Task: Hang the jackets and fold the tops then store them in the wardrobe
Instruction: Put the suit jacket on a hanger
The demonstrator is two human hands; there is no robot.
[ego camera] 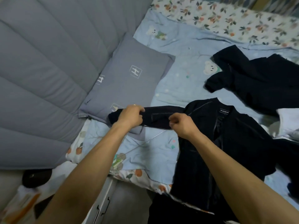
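Jacket sleeve gripped by curled fingers of both hands.

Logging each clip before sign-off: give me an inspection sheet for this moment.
Surface: bed sheet, pale blue, bear prints.
Job's things: dark jacket spread flat, sleeve stretched sideways; second dark garment lies beyond; thin metal hanger wire below the sleeve.
Clutter: grey pillow; white cloth; dark object.
Hands: left hand and right hand pinch the sleeve.
Cables: nothing seen.
Surroundings: padded grey headboard; floral bedding.
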